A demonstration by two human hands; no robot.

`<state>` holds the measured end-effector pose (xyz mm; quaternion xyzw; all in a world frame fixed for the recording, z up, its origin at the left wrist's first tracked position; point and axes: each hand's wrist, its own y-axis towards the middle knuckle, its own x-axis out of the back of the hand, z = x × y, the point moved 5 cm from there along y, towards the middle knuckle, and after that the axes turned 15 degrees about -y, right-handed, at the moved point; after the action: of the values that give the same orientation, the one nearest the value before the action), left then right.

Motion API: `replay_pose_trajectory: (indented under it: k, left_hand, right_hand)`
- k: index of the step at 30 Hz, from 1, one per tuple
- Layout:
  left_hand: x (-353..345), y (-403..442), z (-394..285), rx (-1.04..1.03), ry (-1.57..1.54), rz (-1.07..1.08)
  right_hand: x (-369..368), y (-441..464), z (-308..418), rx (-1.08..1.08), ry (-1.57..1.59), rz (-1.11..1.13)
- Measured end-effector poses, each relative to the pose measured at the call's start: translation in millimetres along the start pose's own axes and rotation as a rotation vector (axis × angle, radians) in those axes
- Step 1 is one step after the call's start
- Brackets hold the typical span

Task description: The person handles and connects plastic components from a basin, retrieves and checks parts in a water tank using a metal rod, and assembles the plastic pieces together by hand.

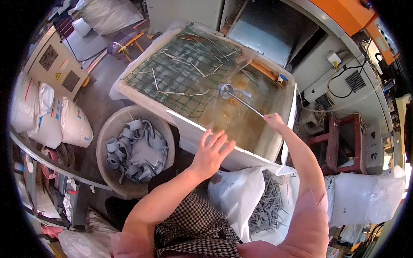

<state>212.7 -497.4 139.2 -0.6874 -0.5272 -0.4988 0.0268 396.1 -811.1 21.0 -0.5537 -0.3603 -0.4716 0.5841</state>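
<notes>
My right hand (274, 121) is closed around the near end of a thin metal rod (246, 103), which slants out over a white tank of murky water. At the rod's far end a grey plastic ring-shaped part (225, 90) sits at the water surface; whether it hangs on the rod or only touches it I cannot tell. My left hand (211, 153), fingers spread and holding nothing, is over the near rim of the tank (189, 124). Green netting (172, 64) with pale strips covers the tank's left part.
Left of the tank stands a round tub (103, 142) of grey plastic parts (137, 150). Close to my body, a white sack (236, 185) holds thin grey pieces (267, 206). A dark red metal frame (331, 137) and machine cabinets are on the right; filled sacks (75, 122) stand left.
</notes>
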Motion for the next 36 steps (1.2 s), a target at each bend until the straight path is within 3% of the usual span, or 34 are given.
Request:
replay_pose_trajectory:
  k: [2, 4, 9, 11, 16, 19, 24, 26, 30, 34, 36]
  left_hand:
    - [1.4, 1.7, -0.2, -0.008, 0.011, 0.015]
    - [2.7, 1.8, 2.4, -0.017, 0.017, -0.004]
    - [3.3, 1.2, 2.6, -0.033, -0.027, 0.001]
    - [2.2, 1.1, 2.4, -0.025, -0.025, 0.006]
    - [-1.1, -0.1, 1.8, 0.0, -0.001, 0.021]
    - [-2.3, 0.5, -0.7, -0.002, -0.001, -0.002]
    - [-6.2, 0.3, -0.9, -0.017, 0.017, -0.046]
    - [-6.3, -1.1, -1.0, -0.011, 0.035, -0.024]
    - [-2.1, -2.9, -0.9, 0.005, 0.017, -0.001]
    - [1.3, -4.6, -0.7, -0.015, 0.006, 0.011]
    - [2.4, -4.6, 0.8, -0.017, -0.002, -0.002]
  right_hand:
    - [0.0, 2.6, 23.7, -0.121, 0.151, 0.135]
    - [-1.5, 1.3, 16.9, -0.056, 0.087, 0.092]
    - [7.0, -56.3, -58.3, 0.007, 0.064, -0.012]
    - [30.7, -105.0, -72.1, -0.117, 0.129, 0.095]
    - [57.8, -181.1, -121.8, -0.159, 0.264, 0.072]
    - [59.4, -193.0, -133.2, -0.171, 0.176, 0.057]
    - [30.6, -158.6, -118.3, -0.04, 0.098, -0.093]
    - [27.1, -152.1, -91.3, -0.172, 0.101, 0.026]
    - [15.6, -119.4, -84.1, -0.059, 0.047, -0.009]
    - [26.2, -112.8, -82.9, -0.111, 0.104, 0.054]
    - [39.3, -120.1, -99.5, 0.018, 0.098, 0.027]
